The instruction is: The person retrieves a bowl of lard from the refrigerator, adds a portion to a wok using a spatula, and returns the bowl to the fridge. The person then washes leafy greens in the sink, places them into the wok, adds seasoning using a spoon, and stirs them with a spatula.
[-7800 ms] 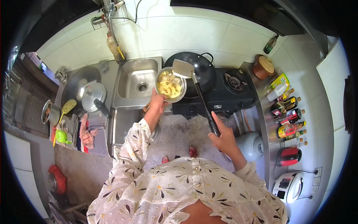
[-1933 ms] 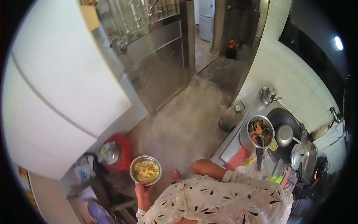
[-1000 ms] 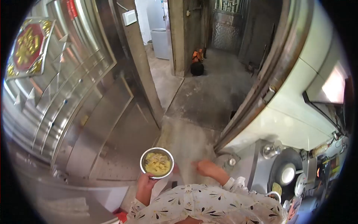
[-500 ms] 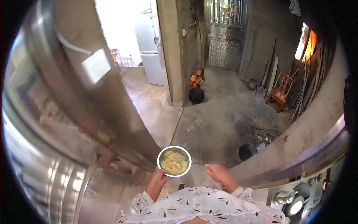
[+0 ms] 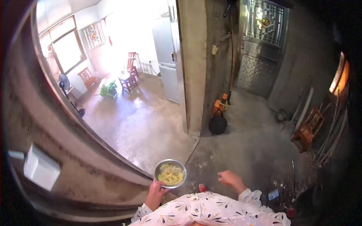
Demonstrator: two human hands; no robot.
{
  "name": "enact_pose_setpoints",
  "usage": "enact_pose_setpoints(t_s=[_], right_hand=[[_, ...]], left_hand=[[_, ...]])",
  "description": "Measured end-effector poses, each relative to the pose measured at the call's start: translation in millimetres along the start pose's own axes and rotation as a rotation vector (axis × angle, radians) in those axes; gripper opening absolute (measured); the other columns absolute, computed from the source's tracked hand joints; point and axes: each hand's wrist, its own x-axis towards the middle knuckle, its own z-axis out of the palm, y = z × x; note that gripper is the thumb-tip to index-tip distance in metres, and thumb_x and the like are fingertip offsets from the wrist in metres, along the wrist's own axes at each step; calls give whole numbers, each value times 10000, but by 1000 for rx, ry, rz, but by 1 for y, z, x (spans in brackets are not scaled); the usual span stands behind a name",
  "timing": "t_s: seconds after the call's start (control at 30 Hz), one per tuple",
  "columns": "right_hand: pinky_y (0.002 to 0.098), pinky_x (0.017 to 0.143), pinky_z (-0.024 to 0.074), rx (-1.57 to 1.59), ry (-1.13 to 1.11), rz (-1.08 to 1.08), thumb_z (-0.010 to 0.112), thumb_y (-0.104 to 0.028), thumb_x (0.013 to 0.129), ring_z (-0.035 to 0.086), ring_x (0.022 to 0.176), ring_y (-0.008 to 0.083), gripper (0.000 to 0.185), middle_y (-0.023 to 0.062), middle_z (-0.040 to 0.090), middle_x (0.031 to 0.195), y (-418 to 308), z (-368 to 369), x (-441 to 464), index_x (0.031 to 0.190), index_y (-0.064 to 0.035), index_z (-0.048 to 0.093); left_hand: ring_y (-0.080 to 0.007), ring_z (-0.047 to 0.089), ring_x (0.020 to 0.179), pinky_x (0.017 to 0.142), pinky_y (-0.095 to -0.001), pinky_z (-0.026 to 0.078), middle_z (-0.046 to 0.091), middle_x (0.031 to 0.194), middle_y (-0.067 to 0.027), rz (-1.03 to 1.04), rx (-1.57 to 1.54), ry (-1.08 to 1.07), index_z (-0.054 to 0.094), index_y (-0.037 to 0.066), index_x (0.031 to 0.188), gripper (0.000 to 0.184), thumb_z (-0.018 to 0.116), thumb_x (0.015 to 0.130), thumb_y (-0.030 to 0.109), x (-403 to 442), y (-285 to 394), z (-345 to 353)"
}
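A round metal bowl (image 5: pixel 156 170) of yellowish food pieces (image 5: pixel 170 175) is held out in front of my body. My left hand (image 5: pixel 156 190) grips its near rim, the thumb lying over the edge and the other fingers hidden beneath. The bowl looks roughly level. To the right of it, my right hand (image 5: pixel 230 178) hangs in the air with its fingers curled in. Nothing shows in that hand, and it touches nothing.
A doorway on the left opens onto a bright room with a fridge (image 5: pixel 168 79), wooden chairs (image 5: pixel 129 75), a green plant (image 5: pixel 109 89) and a fan (image 5: pixel 64 81). Ahead, an orange tool (image 5: pixel 218 107) and a black round object (image 5: pixel 217 125) stand by the wall end (image 5: pixel 195 67).
My view has turned left and moved forward, so more of the bright room shows. The bowl stays in my left hand. My right hand's fingers look more curled.
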Motion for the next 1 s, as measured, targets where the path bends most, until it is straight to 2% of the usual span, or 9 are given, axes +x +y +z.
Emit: enact_pose_setpoints(t_s=[0.1, 0.17, 0.23, 0.33, 0.37, 0.7, 0.77, 0.9, 1.0], right_hand=[[436, 843, 477, -55, 66, -66, 605, -278, 829, 592, 1008, 346, 378, 175, 631, 1067, -5, -88, 68, 1155, -86, 593], [444, 831, 478, -107, 69, -208, 605, -278, 829, 595, 994, 348, 382, 172, 636, 1053, -19, -132, 112, 1158, -85, 586], [451, 823, 479, -166, 66, -352, 605, -279, 831, 598, 982, 349, 386, 171, 639, 1041, -40, -155, 160, 1165, -87, 578], [456, 824, 479, -219, 71, -529, 600, -280, 838, 602, 975, 345, 392, 171, 641, 1031, -77, -175, 240, 1181, -94, 569], [455, 827, 479, -200, 68, -570, 598, -282, 840, 602, 976, 342, 394, 172, 640, 1033, -95, -182, 259, 1186, -97, 568], [461, 808, 486, -195, 163, -714, 581, -241, 835, 608, 929, 357, 339, 202, 640, 980, -259, -330, 473, 1124, -64, 599], [464, 803, 487, -65, 378, -781, 597, -246, 821, 613, 907, 362, 339, 212, 644, 935, -277, -380, 499, 1103, -58, 605], [454, 820, 485, -174, 611, -702, 637, -248, 800, 606, 922, 371, 369, 214, 638, 957, -312, -459, 599, 1128, -82, 612], [449, 860, 475, -60, 774, -587, 653, -251, 781, 589, 989, 370, 407, 214, 629, 1021, -338, -532, 655, 1152, -92, 608]], left_hand=[[-412, 518, 1132, 860, -559, 510, 438, 1298, -228, -64, -248, 154, 308, 58, 1327, 668, 387, 690, -124, 37, 23, 27], [-425, 512, 1136, 864, -576, 500, 435, 1299, -235, 421, 303, -34, 308, 57, 1329, 681, 387, 678, -126, 36, 39, 40], [-429, 509, 1139, 870, -584, 494, 435, 1299, -239, 535, 331, -24, 309, 54, 1330, 685, 386, 673, -119, 52, 51, 37], [-420, 511, 1143, 882, -578, 489, 442, 1298, -239, 156, -442, 201, 313, 47, 1333, 679, 386, 674, -98, 96, 56, 11], [-420, 511, 1141, 881, -583, 487, 444, 1296, -237, 114, -540, 269, 317, 51, 1331, 680, 389, 672, -99, 108, 57, -1], [-421, 518, 1120, 871, -626, 470, 466, 1276, -216, 126, -565, 375, 353, 91, 1314, 694, 417, 652, -107, 266, 148, -92], [-421, 520, 1116, 869, -635, 467, 471, 1272, -211, 134, -551, 367, 360, 99, 1311, 697, 423, 648, -108, 298, 177, -96], [-433, 498, 1136, 863, -651, 459, 450, 1297, -198, 144, -504, 431, 362, 112, 1310, 719, 435, 632, -119, 345, 242, -79], [-433, 494, 1141, 871, -649, 454, 445, 1303, -196, 145, -498, 438, 359, 111, 1314, 716, 424, 638, -115, 373, 278, -82]])
